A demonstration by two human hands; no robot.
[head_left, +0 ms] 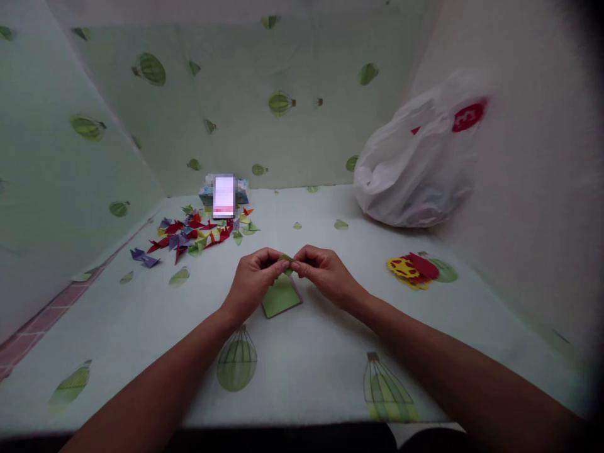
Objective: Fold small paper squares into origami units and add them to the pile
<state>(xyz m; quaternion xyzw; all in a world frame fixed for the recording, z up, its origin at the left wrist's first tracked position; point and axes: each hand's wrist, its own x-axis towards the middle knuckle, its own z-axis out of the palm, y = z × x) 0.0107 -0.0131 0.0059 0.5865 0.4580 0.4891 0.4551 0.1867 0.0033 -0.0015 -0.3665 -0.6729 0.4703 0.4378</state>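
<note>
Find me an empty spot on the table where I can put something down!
There's bare cloth between the right hand and the yellow and red cut-outs, and also between the left hand and the folded paper pile. That pile is crowded, right up to the phone.

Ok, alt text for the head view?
Two bare hands, left and right, pinch a small folded green paper above a square green sheet on a white balloon-print surface. Behind are a pile of colourful folded-paper figures and a lit phone; at right, red and yellow cutouts and a white plastic bag.
</note>
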